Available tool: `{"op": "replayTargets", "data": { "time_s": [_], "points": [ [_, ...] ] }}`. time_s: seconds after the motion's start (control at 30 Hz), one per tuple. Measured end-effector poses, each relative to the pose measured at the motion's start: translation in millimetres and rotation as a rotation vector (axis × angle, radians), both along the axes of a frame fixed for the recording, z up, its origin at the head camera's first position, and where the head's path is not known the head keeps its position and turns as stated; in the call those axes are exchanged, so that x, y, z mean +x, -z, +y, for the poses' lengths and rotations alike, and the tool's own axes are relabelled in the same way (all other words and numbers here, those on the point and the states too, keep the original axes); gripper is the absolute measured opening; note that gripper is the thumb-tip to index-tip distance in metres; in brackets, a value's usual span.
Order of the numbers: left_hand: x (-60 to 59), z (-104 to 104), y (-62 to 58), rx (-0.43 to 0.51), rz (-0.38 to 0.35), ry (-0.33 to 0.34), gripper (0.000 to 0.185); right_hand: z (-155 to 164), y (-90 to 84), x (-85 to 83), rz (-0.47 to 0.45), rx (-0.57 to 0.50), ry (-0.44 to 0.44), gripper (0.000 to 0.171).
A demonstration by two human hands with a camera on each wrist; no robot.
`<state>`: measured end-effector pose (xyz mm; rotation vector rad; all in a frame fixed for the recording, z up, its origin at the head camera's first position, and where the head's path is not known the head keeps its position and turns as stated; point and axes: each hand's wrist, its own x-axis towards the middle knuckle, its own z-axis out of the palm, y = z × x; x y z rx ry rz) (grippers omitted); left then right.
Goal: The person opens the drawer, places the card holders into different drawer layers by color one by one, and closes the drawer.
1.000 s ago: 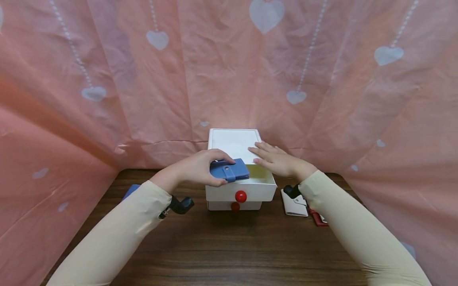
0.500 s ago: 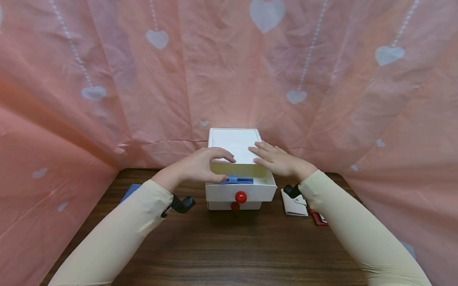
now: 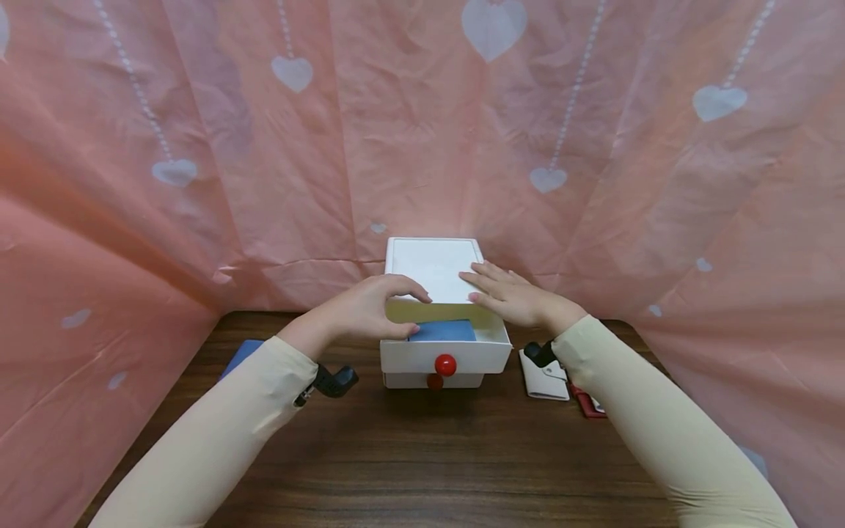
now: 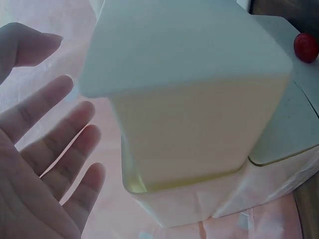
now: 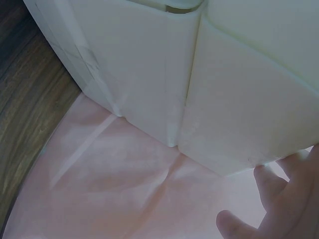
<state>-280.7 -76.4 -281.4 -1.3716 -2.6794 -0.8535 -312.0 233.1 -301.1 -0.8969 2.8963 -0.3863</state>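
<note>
A small white drawer box (image 3: 432,262) stands at the back of the wooden table, its top drawer (image 3: 455,355) pulled out, with a red knob (image 3: 445,364). A blue wallet (image 3: 441,331) lies flat inside the drawer. My left hand (image 3: 370,309) hovers at the drawer's left edge, fingers spread and holding nothing; in the left wrist view its fingers (image 4: 55,149) are open beside the box (image 4: 189,99). My right hand (image 3: 508,293) rests flat on the box's right top edge. A second red knob (image 3: 433,381) shows below.
A white wallet (image 3: 544,375) and a red one (image 3: 587,403) lie right of the box. A blue item (image 3: 239,353) lies at the left behind my sleeve. Pink heart-patterned cloth (image 3: 198,147) encloses the table on three sides.
One second ago my left hand held the blue wallet over the drawer. It let go, and the wallet now lies flat inside. The right hand stayed put.
</note>
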Motion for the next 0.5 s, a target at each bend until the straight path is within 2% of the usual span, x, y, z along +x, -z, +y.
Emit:
{"op": "replayTargets", "data": {
  "time_s": [0.13, 0.37, 0.5],
  "points": [
    [1.1, -1, 2.2, 0.009, 0.016, -0.014, 0.043, 0, 1.2, -0.6, -0.001, 0.002, 0.003, 0.064],
    [1.3, -7, 10.1, 0.038, 0.124, -0.018, 0.042, 0, 0.8, -0.6, 0.001, 0.005, 0.005, 0.063],
    [2.7, -10, 14.7, 0.072, 0.158, -0.016, 0.04, 0, 1.3, -1.0, 0.005, 0.006, 0.003, 0.063]
  ]
}}
